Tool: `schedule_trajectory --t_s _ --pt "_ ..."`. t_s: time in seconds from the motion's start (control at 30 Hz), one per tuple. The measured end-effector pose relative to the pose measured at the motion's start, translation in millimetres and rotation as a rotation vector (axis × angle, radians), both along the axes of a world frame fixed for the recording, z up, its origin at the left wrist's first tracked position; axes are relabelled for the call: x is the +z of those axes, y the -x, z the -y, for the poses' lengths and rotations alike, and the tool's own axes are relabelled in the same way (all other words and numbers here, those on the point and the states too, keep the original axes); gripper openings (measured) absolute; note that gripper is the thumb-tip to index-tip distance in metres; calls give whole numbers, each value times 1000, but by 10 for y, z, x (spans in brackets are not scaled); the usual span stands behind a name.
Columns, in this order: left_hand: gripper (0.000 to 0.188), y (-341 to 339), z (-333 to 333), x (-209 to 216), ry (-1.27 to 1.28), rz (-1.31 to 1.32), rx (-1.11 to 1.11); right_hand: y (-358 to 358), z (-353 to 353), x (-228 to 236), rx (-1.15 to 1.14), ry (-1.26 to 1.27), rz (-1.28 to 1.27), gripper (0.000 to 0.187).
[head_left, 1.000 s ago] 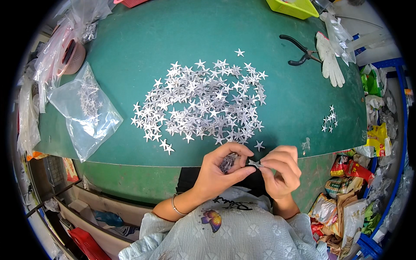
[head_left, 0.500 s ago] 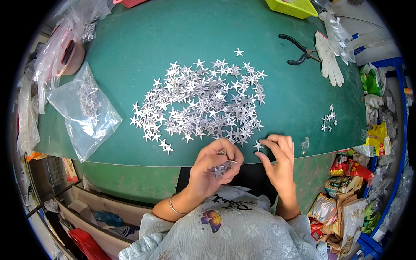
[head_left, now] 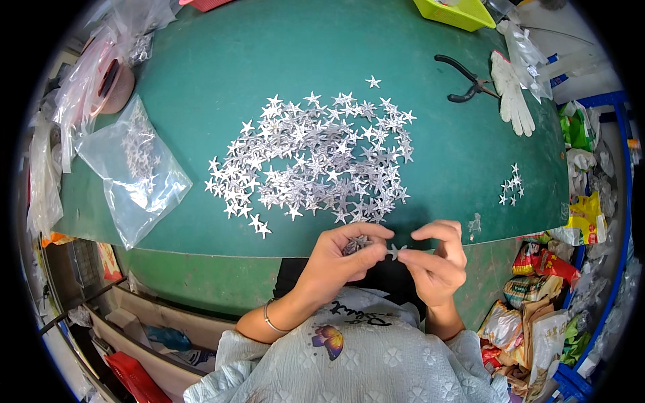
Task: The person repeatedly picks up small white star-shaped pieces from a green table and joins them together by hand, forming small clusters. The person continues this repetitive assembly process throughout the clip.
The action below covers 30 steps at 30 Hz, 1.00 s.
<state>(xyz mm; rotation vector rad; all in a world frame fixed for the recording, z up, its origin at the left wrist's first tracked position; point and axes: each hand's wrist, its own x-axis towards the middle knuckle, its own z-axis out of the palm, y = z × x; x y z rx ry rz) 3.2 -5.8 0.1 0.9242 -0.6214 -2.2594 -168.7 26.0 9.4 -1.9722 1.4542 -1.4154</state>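
My left hand (head_left: 336,263) is curled at the table's front edge around several small silvery starfish pieces (head_left: 356,244). Close to its thumb tip, my right hand (head_left: 440,267) pinches a single starfish piece (head_left: 396,252) between thumb and finger. Whether the left thumb also grips that piece, I cannot tell. Just beyond both hands spreads a loose heap of matching starfish pieces (head_left: 322,144), overlapping one another. One stray starfish piece (head_left: 373,82) lies past the heap's far side, and a small group of them (head_left: 512,183) lies apart at the right.
The green table (head_left: 201,54) also bears a clear bag (head_left: 144,174) with starfish pieces at left and a pink basket (head_left: 115,87) behind it. Black-handled pliers (head_left: 470,84) and a white glove (head_left: 512,94) lie far right, near a yellow-green basket (head_left: 457,13).
My right hand has lifted a starfish piece off the table edge and brought it toward me, beside the left thumb. The left hand has turned and shifted slightly right, still holding its pieces.
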Motion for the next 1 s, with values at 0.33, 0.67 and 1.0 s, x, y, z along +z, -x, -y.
schedule_trajectory --t_s 0.33,0.67,1.0 --pt "19 4 16 67 326 181 51 -63 -13 -46 27 23 39 26" --pt "18 -2 7 67 339 194 53 -104 -38 -76 -28 -98 233 18" --pt "19 66 -21 33 335 157 98 -130 -52 -107 37 -262 446 15"
